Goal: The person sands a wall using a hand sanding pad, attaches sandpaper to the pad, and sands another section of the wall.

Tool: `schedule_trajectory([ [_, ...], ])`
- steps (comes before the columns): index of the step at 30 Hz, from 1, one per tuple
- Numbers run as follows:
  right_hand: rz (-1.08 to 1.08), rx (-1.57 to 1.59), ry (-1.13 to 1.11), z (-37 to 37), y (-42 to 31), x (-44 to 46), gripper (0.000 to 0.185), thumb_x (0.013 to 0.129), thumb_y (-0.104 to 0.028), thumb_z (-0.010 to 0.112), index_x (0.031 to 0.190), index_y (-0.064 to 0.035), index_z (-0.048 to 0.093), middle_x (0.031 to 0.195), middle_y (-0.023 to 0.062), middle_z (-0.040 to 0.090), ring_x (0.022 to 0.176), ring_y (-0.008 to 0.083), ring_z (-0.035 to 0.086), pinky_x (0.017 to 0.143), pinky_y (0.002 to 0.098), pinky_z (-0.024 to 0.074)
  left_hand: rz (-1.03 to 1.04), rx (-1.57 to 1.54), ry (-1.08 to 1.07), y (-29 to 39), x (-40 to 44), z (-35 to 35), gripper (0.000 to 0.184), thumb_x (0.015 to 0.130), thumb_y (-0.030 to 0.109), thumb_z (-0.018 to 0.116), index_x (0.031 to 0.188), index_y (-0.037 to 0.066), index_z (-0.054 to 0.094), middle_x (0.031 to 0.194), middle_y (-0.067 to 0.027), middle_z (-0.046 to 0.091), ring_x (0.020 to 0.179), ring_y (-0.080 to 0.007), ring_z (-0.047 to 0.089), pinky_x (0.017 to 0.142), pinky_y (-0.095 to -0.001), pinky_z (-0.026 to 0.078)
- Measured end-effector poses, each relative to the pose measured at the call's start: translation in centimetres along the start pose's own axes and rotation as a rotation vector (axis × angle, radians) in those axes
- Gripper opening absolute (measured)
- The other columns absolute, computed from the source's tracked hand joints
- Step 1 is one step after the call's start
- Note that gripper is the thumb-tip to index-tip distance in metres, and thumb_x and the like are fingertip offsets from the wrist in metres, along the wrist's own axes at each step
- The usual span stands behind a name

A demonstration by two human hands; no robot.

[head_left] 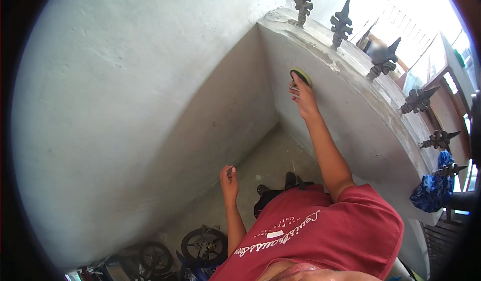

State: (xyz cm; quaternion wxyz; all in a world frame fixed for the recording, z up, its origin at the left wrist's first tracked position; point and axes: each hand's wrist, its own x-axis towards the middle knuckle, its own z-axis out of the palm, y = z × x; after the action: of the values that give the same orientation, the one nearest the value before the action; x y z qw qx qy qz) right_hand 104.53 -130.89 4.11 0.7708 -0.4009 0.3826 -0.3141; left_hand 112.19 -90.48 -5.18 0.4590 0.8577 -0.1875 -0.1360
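Evidently "Levistrauss" shirt (pixel 350 226), pad (pixel 304 76) in hand (pixel 303 98)

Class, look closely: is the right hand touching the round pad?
Touching. In the head view, the right hand meets the round pad and overlaps its edge, with no gap showing.

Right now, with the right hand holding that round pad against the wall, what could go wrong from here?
The round pad might slip from the right hand and fall.

If that hand strayed upward, it could scrape on the pointed spikes along the top of the wall.

A careless step to the left and back might bump the nearer wheel.
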Motion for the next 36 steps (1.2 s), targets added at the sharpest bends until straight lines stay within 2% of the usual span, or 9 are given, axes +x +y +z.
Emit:
schedule_trajectory([
  [3,-0.008,0.073,-0.062,1.6,-4.2,-1.6,0.044,0.084,-0.049,0.068,0.116,-0.0192,0.062,0.099,-0.0020,0.060,0.085,0.0108,0.054,0.074,0.0256,0.0396,-0.106,-0.009,-0.042,0.5,-1.0,-0.1,0.036,0.097,0.035,0.055,0.116,0.005,0.058,0.131,-0.0166,0.052,0.099,-0.0257,0.059,0.084,-0.0363,0.049],
  [9,-0.026,0.097,-0.187,7.8,-5.4,4.7,0.043,0.084,-0.048,0.068,0.113,-0.0170,0.063,0.099,-0.0001,0.061,0.085,0.0119,0.055,0.075,0.0262,0.0401,-0.007,0.000,-0.068,3.0,0.1,1.0,0.037,0.097,0.036,0.055,0.117,0.005,0.058,0.130,-0.0154,0.052,0.097,-0.0246,0.058,0.081,-0.0351,0.050],
  [15,-0.093,0.186,-0.108,4.1,-6.9,-2.0,0.035,0.084,-0.042,0.070,0.108,-0.0174,0.064,0.101,0.0028,0.062,0.086,0.0128,0.055,0.073,0.0270,0.0416,0.001,-0.029,-0.096,2.9,0.8,0.8,0.037,0.096,0.036,0.056,0.116,0.004,0.058,0.131,-0.0143,0.052,0.097,-0.0248,0.058,0.083,-0.0357,0.049],
  [16,-0.091,0.183,-0.111,4.2,-7.0,-1.7,0.035,0.084,-0.042,0.070,0.108,-0.0174,0.064,0.101,0.0028,0.062,0.086,0.0128,0.055,0.073,0.0270,0.0416,-0.019,-0.022,-0.084,2.5,0.6,0.7,0.037,0.096,0.035,0.056,0.116,0.004,0.058,0.131,-0.0147,0.051,0.098,-0.0246,0.059,0.084,-0.0355,0.049],
  [18,-0.064,0.189,-0.192,3.8,-7.2,-0.4,0.048,0.083,-0.048,0.070,0.118,-0.0168,0.061,0.097,-0.0007,0.057,0.082,0.0115,0.053,0.071,0.0273,0.0409,-0.039,-0.013,-0.087,2.1,0.0,0.6,0.036,0.096,0.035,0.057,0.115,0.004,0.058,0.132,-0.0151,0.051,0.098,-0.0245,0.059,0.084,-0.0353,0.049],
  [24,-0.097,0.145,-0.158,8.3,-7.7,1.8,0.043,0.082,-0.048,0.070,0.110,-0.0167,0.062,0.097,-0.0006,0.059,0.084,0.0116,0.053,0.071,0.0267,0.0398,0.050,-0.017,-0.110,2.9,0.3,0.9,0.035,0.096,0.033,0.058,0.115,0.004,0.059,0.131,-0.0162,0.052,0.098,-0.0244,0.059,0.084,-0.0346,0.049],
  [28,-0.165,0.190,-0.148,4.8,-7.4,-1.8,0.043,0.082,-0.047,0.071,0.110,-0.0164,0.062,0.094,-0.0009,0.059,0.084,0.0115,0.053,0.071,0.0264,0.0395,-0.001,-0.038,-0.079,2.9,-0.5,0.4,0.035,0.096,0.033,0.058,0.115,0.004,0.059,0.131,-0.0157,0.052,0.096,-0.0236,0.059,0.084,-0.0344,0.049],
  [30,-0.097,0.141,-0.094,3.9,-7.6,-1.9,0.043,0.081,-0.047,0.072,0.110,-0.0169,0.061,0.093,-0.0011,0.058,0.082,0.0111,0.053,0.070,0.0262,0.0396,-0.009,-0.060,-0.053,2.2,-0.5,0.5,0.035,0.095,0.033,0.058,0.115,0.004,0.059,0.131,-0.0158,0.052,0.096,-0.0233,0.059,0.084,-0.0340,0.049],
  [36,-0.095,0.136,-0.163,8.6,-7.8,2.8,0.039,0.081,-0.045,0.073,0.106,-0.0175,0.063,0.094,0.0008,0.062,0.081,0.0128,0.056,0.071,0.0267,0.0414,-0.026,-0.024,-0.100,1.3,-0.6,0.6,0.035,0.095,0.032,0.059,0.114,0.004,0.059,0.131,-0.0159,0.052,0.095,-0.0235,0.059,0.083,-0.0331,0.049],
])
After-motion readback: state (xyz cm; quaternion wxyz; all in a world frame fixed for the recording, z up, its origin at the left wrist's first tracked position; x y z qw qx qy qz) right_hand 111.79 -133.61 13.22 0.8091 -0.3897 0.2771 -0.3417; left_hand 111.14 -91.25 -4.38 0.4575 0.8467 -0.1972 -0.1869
